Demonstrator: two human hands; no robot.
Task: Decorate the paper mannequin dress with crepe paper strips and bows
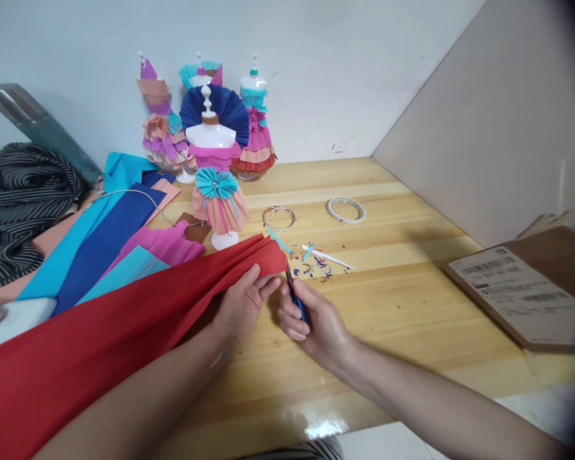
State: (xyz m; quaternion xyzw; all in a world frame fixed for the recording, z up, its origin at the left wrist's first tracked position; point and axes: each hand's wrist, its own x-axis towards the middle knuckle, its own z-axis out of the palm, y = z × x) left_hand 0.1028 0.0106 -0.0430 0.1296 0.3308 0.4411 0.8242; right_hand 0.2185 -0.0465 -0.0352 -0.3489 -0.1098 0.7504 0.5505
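A long sheet of red crepe paper [138, 319] stretches from the lower left to the middle of the table. My left hand [242, 300] grips it near its far right end, thumb on top. Blue-handled scissors [294, 295] are held in my right hand [316, 319], with their blades against the paper's right edge. How far the blades are apart is too small to tell. Just beyond my hands stands a small dress-form [211, 135] wearing a blue pleated collar, pink top, turquoise rosette and peach skirt. Small paper scraps [321, 262] lie near the scissors.
More dressed mini mannequins [253, 121] stand along the wall. Two tape rolls [346, 210] lie on the wooden table [388, 281]. Coloured paper sheets [105, 239] and a striped cloth [23, 198] occupy the left. A labelled cardboard box [527, 287] sits at the right.
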